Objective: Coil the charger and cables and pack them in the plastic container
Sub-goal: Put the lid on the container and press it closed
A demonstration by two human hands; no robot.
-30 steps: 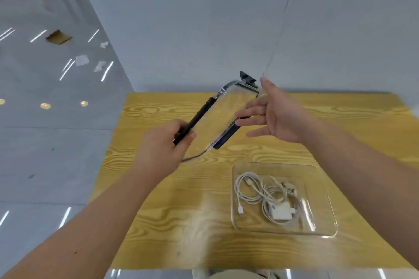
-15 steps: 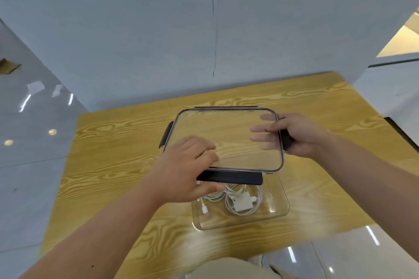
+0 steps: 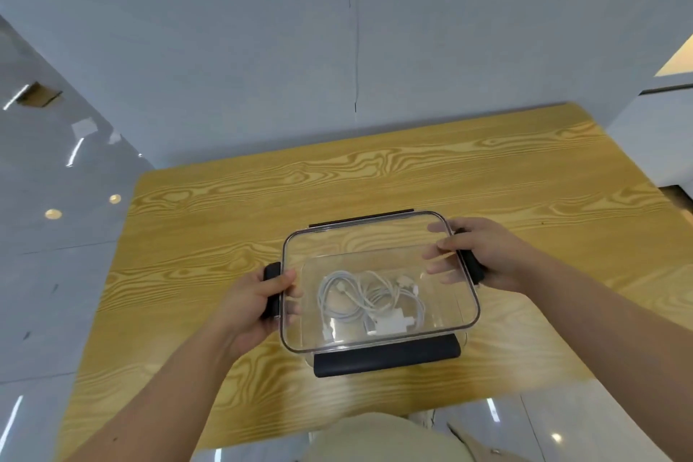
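A clear plastic container (image 3: 455, 334) stands near the front of the wooden table (image 3: 225, 221). Inside it lie coiled white cables (image 3: 345, 296) and a white charger (image 3: 390, 326). A clear lid (image 3: 360, 240) with black clip flaps lies flat over the container, covering it. My left hand (image 3: 255, 308) grips the lid's left edge at its black flap. My right hand (image 3: 483, 255) grips the right edge at the other flap, fingers showing through the lid. A long black flap (image 3: 386, 354) hangs at the front side.
A grey partition wall (image 3: 337, 49) rises just behind the table's far edge. Glossy grey floor (image 3: 56, 236) lies to the left and in front. My light trousers (image 3: 375, 439) show below the table's near edge.
The lid, first held up on edge to the left in my left hand, came flat and down over the container. Both hands shifted to its left and right side flaps.
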